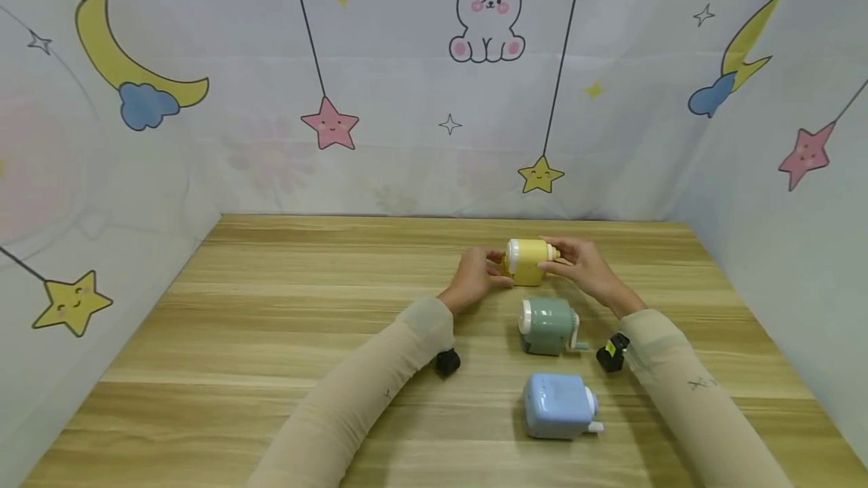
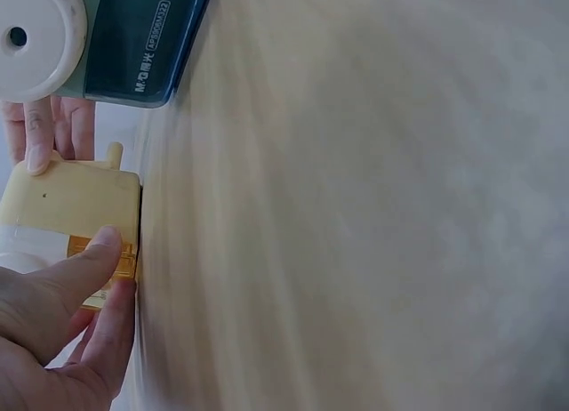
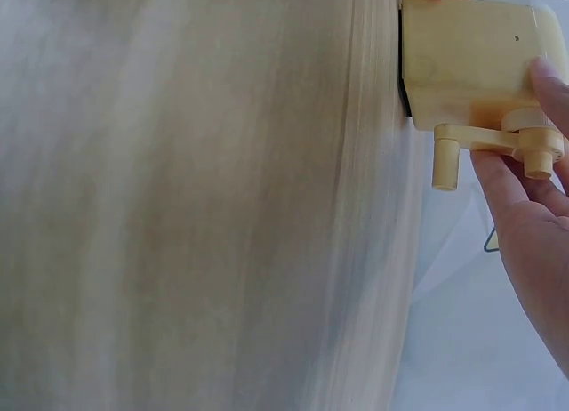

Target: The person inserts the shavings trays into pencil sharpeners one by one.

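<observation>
A yellow crank pencil sharpener (image 1: 530, 262) stands on the far part of the table between both hands. My left hand (image 1: 472, 277) holds its left end, the thumb lying on the translucent orange part (image 2: 126, 258) low on that end. From the other side, my right hand (image 1: 585, 268) grips the sharpener by its crank end, thumb on the body and fingers behind. The yellow crank handle (image 3: 445, 165) points away from the body in the right wrist view. Nearer the wrists stands a green pencil sharpener (image 1: 551, 326), which neither hand holds.
A light blue pencil sharpener (image 1: 557, 406) stands closest to the front, in a rough line with the other two. The wooden table (image 1: 271, 307) meets printed white cloth walls (image 1: 407, 81) at the back and sides. Small black cameras hang below both wrists.
</observation>
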The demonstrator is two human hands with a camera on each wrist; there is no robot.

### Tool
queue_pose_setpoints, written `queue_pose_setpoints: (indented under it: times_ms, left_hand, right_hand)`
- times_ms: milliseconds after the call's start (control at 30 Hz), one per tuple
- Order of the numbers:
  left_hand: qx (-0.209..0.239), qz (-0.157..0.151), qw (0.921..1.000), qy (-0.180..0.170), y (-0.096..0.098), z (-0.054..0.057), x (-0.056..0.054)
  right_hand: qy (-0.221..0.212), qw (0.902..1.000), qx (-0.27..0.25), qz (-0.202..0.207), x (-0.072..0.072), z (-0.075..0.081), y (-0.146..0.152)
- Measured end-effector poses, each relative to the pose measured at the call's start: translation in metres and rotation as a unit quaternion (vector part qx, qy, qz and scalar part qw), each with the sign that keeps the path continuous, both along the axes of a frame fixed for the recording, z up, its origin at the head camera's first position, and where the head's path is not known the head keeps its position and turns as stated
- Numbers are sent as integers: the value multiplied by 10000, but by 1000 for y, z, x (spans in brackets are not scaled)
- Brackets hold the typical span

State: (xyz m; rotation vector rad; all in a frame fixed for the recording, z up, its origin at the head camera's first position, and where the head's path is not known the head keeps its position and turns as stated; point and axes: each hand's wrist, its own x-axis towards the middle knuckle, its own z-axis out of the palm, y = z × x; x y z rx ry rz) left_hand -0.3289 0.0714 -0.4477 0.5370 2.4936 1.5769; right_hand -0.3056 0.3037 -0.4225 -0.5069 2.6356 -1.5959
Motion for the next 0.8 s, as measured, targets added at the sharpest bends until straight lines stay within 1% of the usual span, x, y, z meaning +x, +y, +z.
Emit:
queue_pose_setpoints:
  times_ms: [200,400,667,800]
  left_hand:
    - [31,-26,10000,52,1,0,-1]
    - [137,-46,9999,56,3,-2,-3]
    - [199,80,9998,-10,6,-1,-2]
    - [264,10,9997,-1,5,-2,-2]
  right_hand:
    - [-20,10000,-4,6,-1,1,0]
    - [-34,10000,-6,7,-1,2,1]
    - [-44,10000,-1,-12,0,1,-1]
    - [-38,10000,-4,0,1,1,-1]
